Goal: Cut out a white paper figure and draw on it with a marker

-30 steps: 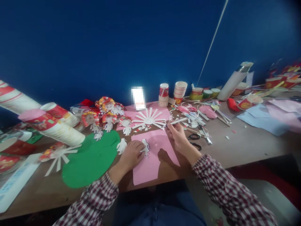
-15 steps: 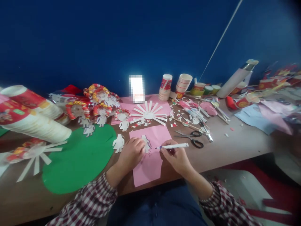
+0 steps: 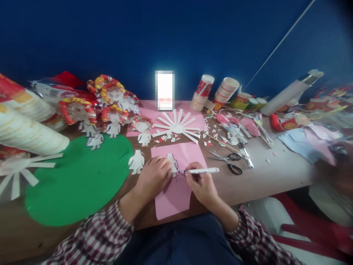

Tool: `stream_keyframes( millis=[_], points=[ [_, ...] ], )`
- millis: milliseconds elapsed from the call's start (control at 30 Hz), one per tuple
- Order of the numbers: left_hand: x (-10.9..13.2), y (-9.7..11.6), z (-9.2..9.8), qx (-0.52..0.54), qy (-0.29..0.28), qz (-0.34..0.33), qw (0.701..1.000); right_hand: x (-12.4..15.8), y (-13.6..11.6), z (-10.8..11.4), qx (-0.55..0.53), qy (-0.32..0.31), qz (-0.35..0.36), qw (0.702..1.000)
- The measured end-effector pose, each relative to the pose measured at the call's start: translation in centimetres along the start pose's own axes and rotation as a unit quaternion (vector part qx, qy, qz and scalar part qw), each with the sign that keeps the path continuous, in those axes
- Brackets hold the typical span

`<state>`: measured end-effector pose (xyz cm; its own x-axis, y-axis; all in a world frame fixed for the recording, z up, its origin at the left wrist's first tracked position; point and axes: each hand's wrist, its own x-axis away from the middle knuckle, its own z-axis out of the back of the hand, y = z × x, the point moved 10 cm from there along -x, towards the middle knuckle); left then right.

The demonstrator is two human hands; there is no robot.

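A white paper figure (image 3: 172,164) lies on a pink sheet (image 3: 176,202), with dark marker lines along its right edge. My left hand (image 3: 156,172) rests flat over the figure's left side and the sheet, fingers bent at the tips. My right hand (image 3: 202,184) is closed around a white marker (image 3: 204,170), whose tip touches or nearly touches the pink sheet just right of the figure. Another white figure cutout (image 3: 136,162) lies left of the sheet, beside my left hand.
A green oval sheet (image 3: 82,184) lies left. Scissors (image 3: 227,160) rest right of the pink sheet. Paper scraps, a white strip fan (image 3: 178,127) and cup stacks (image 3: 202,92) stand or lie behind. Ringed figures (image 3: 113,117) are grouped back left.
The marker tip has moved slightly left toward the figure, and my right hand with it. The camera view has shifted a little. My left hand stays on the figure.
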<state>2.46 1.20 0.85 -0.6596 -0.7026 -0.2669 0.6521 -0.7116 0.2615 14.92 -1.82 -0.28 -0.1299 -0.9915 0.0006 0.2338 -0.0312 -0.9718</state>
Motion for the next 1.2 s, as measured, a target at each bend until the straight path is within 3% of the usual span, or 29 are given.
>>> stream_keyframes(
  millis=[167,400,1200],
  points=[
    [0.0,-0.1,0.1,0.01,-0.007,0.006,1.0,0.2,0.4,-0.3,0.027,-0.01,0.018,0.999],
    [-0.1,-0.2,0.1,0.023,-0.008,0.014,1.0,0.3,-1.6,-0.1,0.166,0.013,0.09,0.982],
    [-0.1,-0.5,0.1,0.028,0.007,0.021,0.999,0.5,-1.2,-1.0,0.233,-0.021,0.142,0.962]
  ],
)
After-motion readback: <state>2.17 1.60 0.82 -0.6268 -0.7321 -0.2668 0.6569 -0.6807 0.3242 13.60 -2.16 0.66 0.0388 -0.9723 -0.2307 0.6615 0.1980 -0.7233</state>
